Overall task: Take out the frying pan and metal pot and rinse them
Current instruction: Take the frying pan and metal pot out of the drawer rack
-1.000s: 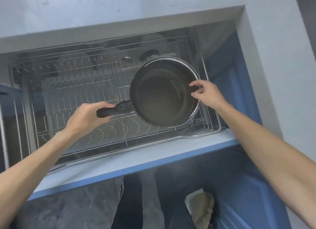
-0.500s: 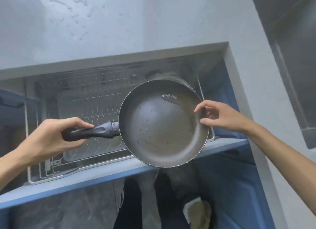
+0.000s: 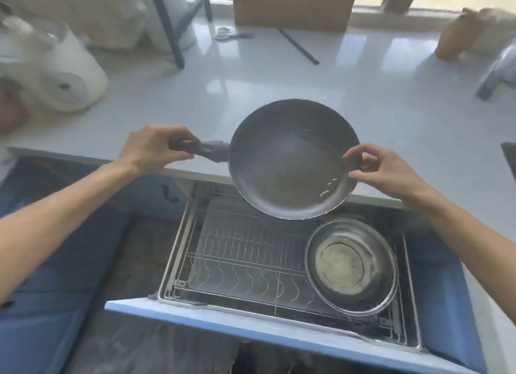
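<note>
A dark frying pan [image 3: 290, 161] hangs in the air over the counter edge, above the open drawer. My left hand [image 3: 153, 148] grips its black handle. My right hand [image 3: 377, 169] pinches the pan's right rim between thumb and fingers. Below, the metal pot [image 3: 351, 267] sits upright in the right part of the wire rack [image 3: 237, 259] of the pulled-out drawer, its shiny inside showing. A few water drops lie on the pan's surface.
The pale countertop [image 3: 279, 74] runs behind the pan. A white appliance [image 3: 55, 69] stands at its left. A cardboard box [image 3: 293, 5] and black tripod legs [image 3: 170, 30] stand at the back, a brown jar [image 3: 452, 35] at the right. The blue drawer front [image 3: 251, 331] juts toward me.
Both hands have lifted the pan out of the drawer up to counter height. My view has tilted up, so the countertop and the metal pot in the rack now show.
</note>
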A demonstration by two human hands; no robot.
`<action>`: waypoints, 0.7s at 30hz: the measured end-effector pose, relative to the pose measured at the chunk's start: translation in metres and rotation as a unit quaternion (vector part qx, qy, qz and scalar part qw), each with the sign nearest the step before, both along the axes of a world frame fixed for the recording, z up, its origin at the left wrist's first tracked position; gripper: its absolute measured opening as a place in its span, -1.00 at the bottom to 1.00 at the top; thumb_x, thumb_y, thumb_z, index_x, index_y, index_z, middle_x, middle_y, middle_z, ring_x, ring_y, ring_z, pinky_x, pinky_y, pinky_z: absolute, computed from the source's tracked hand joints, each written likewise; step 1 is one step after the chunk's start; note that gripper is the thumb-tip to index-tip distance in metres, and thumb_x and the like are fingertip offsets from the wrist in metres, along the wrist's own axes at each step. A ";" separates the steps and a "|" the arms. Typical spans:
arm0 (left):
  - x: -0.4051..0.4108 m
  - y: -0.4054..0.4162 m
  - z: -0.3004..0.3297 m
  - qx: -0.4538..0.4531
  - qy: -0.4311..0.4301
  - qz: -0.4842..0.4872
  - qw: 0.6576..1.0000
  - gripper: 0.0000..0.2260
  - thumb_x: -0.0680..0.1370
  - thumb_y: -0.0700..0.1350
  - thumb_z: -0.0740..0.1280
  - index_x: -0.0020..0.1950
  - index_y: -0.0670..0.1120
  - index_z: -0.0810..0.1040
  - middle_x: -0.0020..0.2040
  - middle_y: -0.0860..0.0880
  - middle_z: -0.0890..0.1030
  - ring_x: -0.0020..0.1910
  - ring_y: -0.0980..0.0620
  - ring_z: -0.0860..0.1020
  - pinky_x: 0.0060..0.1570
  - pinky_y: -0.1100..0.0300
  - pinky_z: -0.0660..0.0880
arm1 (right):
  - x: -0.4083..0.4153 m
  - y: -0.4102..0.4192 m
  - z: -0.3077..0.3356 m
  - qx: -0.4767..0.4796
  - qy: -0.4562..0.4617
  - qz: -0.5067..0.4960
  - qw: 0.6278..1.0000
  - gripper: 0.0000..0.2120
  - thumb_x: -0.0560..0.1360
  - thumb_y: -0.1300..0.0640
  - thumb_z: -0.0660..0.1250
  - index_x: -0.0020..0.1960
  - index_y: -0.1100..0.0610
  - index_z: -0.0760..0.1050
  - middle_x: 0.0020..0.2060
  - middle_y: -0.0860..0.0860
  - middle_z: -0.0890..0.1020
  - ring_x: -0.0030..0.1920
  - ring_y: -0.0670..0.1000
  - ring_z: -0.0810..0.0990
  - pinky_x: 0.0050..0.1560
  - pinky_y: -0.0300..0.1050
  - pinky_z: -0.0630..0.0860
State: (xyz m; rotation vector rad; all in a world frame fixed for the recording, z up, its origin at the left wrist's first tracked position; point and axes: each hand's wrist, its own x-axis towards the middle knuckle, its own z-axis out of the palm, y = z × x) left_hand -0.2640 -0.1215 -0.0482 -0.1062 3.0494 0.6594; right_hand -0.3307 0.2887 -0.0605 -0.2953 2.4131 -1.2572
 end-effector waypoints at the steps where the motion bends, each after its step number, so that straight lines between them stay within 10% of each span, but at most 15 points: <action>1: -0.014 -0.009 -0.001 -0.017 -0.003 0.025 1.000 -0.76 0.42 0.01 0.46 0.07 0.18 0.59 -0.02 0.14 0.64 -0.02 0.05 0.53 -0.04 0.10 0.42 | -0.016 -0.016 -0.006 0.007 0.004 -0.003 1.000 -0.66 0.39 0.35 0.35 -0.03 -0.07 0.54 -0.08 0.13 0.69 -0.10 0.04 0.63 0.03 -0.15 0.51; 21: -0.099 -0.061 -0.094 -0.150 0.015 0.129 0.980 -0.74 0.49 0.01 0.37 0.18 0.10 0.55 0.11 -0.14 0.63 0.10 -0.21 0.55 0.08 -0.02 0.41 | -0.122 -0.107 -0.100 0.028 -0.031 -0.009 0.999 -0.65 0.42 0.29 0.27 0.15 0.01 0.49 -0.15 -0.04 0.59 -0.12 -0.10 0.55 -0.06 -0.26 0.42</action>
